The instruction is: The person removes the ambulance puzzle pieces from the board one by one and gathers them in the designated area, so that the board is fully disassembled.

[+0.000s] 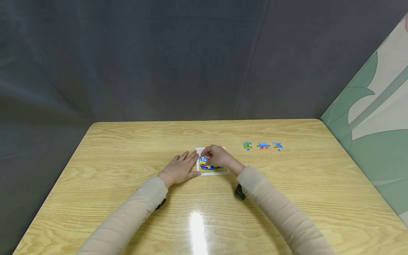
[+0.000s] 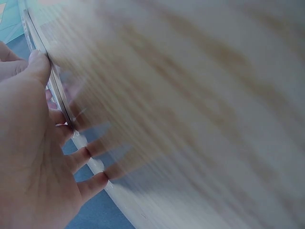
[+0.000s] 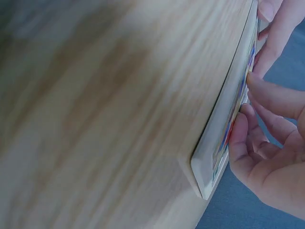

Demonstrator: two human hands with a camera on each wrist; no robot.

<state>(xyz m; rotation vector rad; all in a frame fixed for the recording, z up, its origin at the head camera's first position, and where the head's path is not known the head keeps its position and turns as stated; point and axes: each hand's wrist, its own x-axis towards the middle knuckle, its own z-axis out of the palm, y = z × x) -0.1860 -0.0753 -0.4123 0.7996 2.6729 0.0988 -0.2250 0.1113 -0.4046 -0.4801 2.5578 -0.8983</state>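
A small jigsaw puzzle board (image 1: 213, 174) with a white border lies on the table, its picture colourful with blue, yellow and purple parts. My left hand (image 1: 181, 168) is laid flat at the board's left side, fingers spread and the thumb at its lower left corner. Over the board's upper part, my right hand (image 1: 219, 156) bends its fingers down and pinches a puzzle piece (image 1: 204, 159) at the left of the picture. In the right wrist view, the thumb and fingertips (image 3: 240, 125) meet the board's face; the hand covers part of the picture.
Three loose puzzle pieces, a green one (image 1: 247, 145), a blue and pink one (image 1: 263, 145) and a blue and orange one (image 1: 278, 146), lie in a row to the board's right. A dark curtain (image 1: 191, 63) hangs behind the wooden table (image 1: 127, 141).
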